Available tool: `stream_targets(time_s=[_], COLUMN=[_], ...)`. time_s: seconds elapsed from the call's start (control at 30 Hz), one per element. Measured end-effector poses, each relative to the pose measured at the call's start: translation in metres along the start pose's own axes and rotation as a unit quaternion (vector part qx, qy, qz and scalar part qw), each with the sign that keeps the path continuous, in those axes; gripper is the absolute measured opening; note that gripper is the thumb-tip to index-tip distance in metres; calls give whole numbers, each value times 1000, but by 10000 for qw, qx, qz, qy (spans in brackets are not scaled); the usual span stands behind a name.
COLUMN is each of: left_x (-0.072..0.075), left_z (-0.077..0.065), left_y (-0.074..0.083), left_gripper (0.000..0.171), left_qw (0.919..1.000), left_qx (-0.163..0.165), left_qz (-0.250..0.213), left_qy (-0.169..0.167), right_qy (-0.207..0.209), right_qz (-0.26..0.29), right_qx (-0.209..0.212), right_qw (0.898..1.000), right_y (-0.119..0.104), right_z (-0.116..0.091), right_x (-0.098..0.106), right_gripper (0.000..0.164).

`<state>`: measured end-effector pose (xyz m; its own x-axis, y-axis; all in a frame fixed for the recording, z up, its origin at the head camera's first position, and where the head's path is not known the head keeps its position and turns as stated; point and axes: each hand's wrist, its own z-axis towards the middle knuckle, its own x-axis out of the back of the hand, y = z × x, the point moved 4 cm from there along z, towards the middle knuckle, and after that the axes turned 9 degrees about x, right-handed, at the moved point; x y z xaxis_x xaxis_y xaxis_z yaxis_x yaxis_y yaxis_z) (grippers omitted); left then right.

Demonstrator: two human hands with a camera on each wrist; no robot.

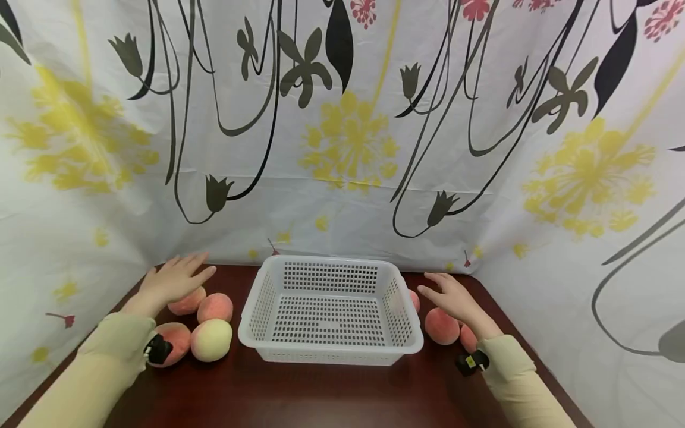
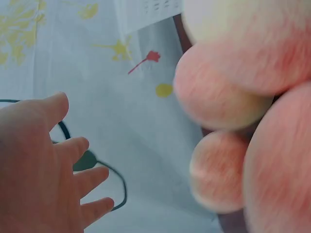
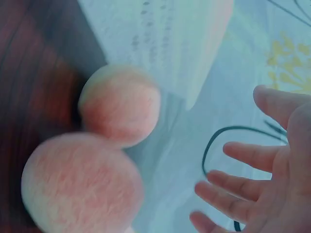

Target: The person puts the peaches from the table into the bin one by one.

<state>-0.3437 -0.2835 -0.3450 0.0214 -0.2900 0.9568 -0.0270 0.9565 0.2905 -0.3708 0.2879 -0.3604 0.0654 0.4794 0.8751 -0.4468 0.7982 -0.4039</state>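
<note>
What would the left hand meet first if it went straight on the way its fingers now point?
Most likely the patterned cloth; the line from the left hand seems to pass clear of the white basket, though depth is unclear.

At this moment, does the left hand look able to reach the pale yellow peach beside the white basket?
Probably yes: the left hand is open and empty, and in the head view nothing covers the pale yellow peach. The hand would likely need to draw back, as it reaches farther out.
</note>
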Motion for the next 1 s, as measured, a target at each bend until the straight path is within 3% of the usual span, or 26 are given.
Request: stream_targets(time_s=[0.13,0.3,0.5,0.73,0.83,1.0], left_x=[13,20,19,23,24,16], left_z=[2,5,4,2,4,16], left_y=[-1,-3,-5,1,9,29], left_gripper=[86,85,83,81,78,76], left_qw=[9999,9996,9986,9958,9935,9866], left_qx=[-89,-161,-313,-622,-883,-1372], left_qz=[76,150,356,461,340,179], left_qy=[-85,-173,-250,-485,-635,-864], right_qy=[158,233,392,-94,-132,292], right_qz=[352,1058,2263,2863,3310,3517], right_qx=[32,-285,-839,-938,-962,-1160], right_qw=[9993,9937,9697,9535,9386,9284], right_y=[-10,-16,-17,-31,-37,-38], right_z=[0,0,-2,-1,-3,-12], right_x=[2,-3,-11,-29,-36,-39], right_gripper=[62,61,60,58,56,52])
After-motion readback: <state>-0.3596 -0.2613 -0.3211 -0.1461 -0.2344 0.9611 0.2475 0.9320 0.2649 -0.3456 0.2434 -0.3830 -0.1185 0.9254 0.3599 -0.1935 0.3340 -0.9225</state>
